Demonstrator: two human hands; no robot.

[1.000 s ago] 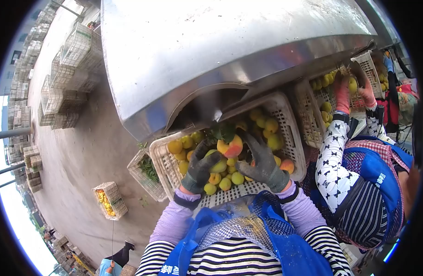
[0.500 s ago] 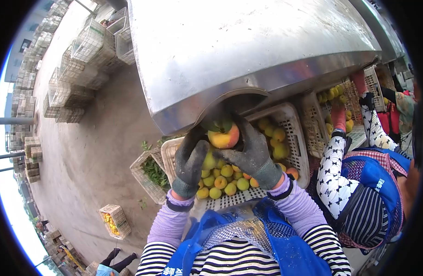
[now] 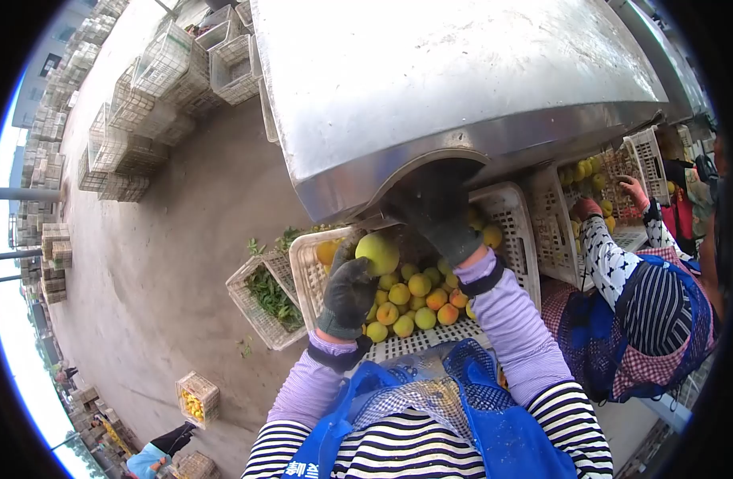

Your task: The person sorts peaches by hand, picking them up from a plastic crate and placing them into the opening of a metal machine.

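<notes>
The left hand (image 3: 349,294) is in the middle of the frame. Its fingers curl under a big peach (image 3: 377,253) and hold it just above the front crate (image 3: 306,267). The hold looks loose to me. The peach could roll off the glove, drop on the other fruit and get bruised.

Just to the right, the right hand (image 3: 440,214) reaches up into the dark hole (image 3: 442,169) of the machine (image 3: 462,72). Its fingers are in shadow, so I cannot tell if they are open or closed. The hand could bump the hard metal edge there, or fruit could slip out of the hole past it and miss the crate.

Now the boxes. At the upper left are stacks (image 3: 143,104) of crates that look empty. At the lower left a small crate (image 3: 197,395) holds yellow fruit. Left of the middle, the leaf crate (image 3: 240,281) holds green leaves (image 3: 269,297). The front crate is partly filled with peaches (image 3: 418,291), yellow and orange. At the right, the side crates (image 3: 554,231) hold more yellow fruit (image 3: 578,172), and a co-worker's hand (image 3: 634,190) is over them.
</notes>
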